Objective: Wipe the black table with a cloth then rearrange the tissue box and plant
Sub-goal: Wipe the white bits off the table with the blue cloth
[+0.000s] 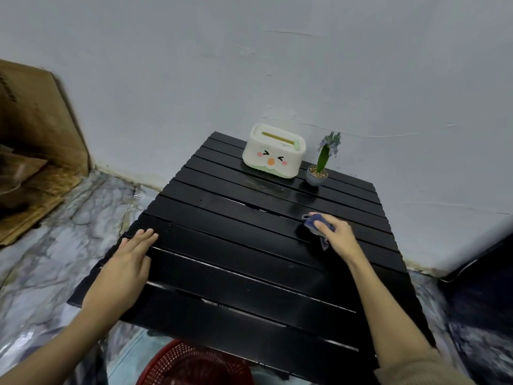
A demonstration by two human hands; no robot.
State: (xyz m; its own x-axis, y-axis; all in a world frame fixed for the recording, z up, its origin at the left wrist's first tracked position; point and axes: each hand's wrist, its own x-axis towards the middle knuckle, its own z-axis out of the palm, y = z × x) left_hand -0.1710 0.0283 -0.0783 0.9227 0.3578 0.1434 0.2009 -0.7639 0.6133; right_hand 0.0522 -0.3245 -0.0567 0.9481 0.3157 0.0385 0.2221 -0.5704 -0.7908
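Observation:
The black slatted table fills the middle of the head view. At its far edge stands a cream tissue box with a cartoon face, and just right of it a small potted plant with a green leaf and purple flowers. My right hand presses a dark blue cloth flat onto the table's right side, well in front of the plant. My left hand lies flat on the table's left edge, fingers together, holding nothing.
A white wall rises right behind the table. Brown cardboard leans in the left corner. A red mesh basket sits under the table's near edge. A dark object stands at the right. The floor is marbled.

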